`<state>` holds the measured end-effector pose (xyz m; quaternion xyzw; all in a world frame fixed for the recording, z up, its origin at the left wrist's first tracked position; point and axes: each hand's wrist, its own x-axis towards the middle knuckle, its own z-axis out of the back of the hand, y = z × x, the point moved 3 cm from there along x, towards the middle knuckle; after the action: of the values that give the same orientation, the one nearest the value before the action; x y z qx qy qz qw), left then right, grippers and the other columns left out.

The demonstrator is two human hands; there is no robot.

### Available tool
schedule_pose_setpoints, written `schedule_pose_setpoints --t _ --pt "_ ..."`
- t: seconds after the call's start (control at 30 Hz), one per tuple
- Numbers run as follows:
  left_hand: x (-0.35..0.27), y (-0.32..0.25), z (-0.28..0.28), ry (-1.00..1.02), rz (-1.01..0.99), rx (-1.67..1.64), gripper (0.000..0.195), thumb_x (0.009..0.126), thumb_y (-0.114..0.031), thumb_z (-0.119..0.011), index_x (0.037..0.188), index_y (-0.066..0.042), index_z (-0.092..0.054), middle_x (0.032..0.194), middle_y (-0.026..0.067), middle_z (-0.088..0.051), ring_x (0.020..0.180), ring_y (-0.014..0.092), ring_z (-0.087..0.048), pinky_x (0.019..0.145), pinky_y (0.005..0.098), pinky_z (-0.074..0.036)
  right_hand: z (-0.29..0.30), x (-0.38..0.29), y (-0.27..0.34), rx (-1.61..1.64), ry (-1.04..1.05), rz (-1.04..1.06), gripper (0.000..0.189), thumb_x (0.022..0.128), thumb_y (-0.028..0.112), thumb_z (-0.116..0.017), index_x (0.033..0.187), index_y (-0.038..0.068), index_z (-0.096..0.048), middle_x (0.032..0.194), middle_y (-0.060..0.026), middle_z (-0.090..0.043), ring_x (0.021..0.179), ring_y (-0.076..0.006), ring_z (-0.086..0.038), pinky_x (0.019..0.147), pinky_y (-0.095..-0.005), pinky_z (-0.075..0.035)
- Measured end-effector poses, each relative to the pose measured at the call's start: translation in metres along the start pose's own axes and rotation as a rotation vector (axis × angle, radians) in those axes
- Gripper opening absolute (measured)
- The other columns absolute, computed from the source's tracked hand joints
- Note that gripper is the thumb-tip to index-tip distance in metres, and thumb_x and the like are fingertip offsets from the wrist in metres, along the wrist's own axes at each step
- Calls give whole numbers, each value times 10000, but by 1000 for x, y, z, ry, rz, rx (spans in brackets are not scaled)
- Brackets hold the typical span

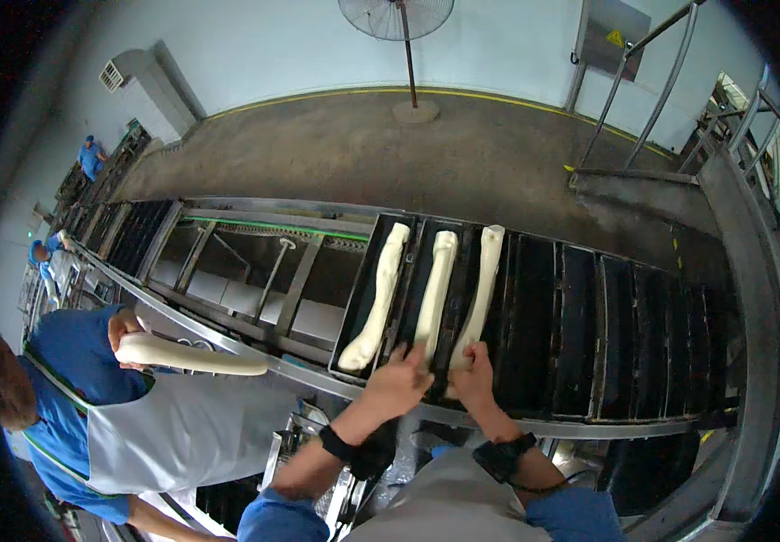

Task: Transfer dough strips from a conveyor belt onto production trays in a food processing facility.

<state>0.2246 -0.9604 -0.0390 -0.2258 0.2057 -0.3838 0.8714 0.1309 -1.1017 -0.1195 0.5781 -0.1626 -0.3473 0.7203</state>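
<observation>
Three long, pale, dough-like rolls lie lengthwise in narrow black trays on a conveyor: the left roll (376, 305), the middle roll (436, 291) and the right roll (483, 291). My left hand (393, 385) is at the near end of the middle roll, with its fingers over it; whether they grip it cannot be told. The near end of the right roll is between the fingers of my right hand (476, 379). Nothing touches the left roll except its tray.
At the left, a co-worker in a grey apron (173, 433) holds another pale roll (190, 353) beside the metal conveyor rail (193, 311). More black trays (576, 332) continue rightward to a metal frame (749, 325). A pedestal fan (409, 61) stands beyond the conveyor.
</observation>
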Motion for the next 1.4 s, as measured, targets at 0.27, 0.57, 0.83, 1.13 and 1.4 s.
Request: schedule_pose_setpoints --t 0.27,0.57,0.83,1.13,1.4 --pt "45 53 -30 72 98 -1048 713 762 68 -595 1440 -83 -434 948 -3 -533 753 96 -488 654 226 -443 -11 -7 4 164 31 186 437 644 -60 -602 1025 55 -421 947 -72 -425 869 -189 -468 783 -308 -432" --pt "-33 -3 -26 -514 -235 -65 516 726 37 -620 1231 -70 -601 1351 207 -523 1254 406 -490 1059 448 -408 -8 -33 25 -174 -124 469 673 779 -43 -571 1410 -12 -340 1346 -266 -381 1254 -428 -365 1085 -484 -290" --pt "-324 19 -87 -574 345 -182 479 763 -35 -639 1235 -109 -606 1277 168 -585 1163 378 -564 971 442 -479 45 -149 28 -319 532 951 382 861 28 -532 1242 55 -549 1279 -242 -488 1180 -428 -484 1005 -508 -389" --pt "-604 13 -225 -1058 1308 -403 486 726 -117 -747 1196 -41 -654 1109 187 -689 1051 271 -666 901 358 -524 59 -163 -35 -495 783 772 190 878 80 -547 1047 58 -631 966 -193 -639 955 -398 -608 829 -447 -497" --pt "-618 14 -254 -1220 1264 -944 567 769 -64 -739 1281 91 -550 1178 218 -651 1071 270 -639 942 351 -505 79 -161 -92 -805 983 412 214 927 179 -532 1058 42 -631 989 -207 -656 962 -382 -629 836 -438 -508"
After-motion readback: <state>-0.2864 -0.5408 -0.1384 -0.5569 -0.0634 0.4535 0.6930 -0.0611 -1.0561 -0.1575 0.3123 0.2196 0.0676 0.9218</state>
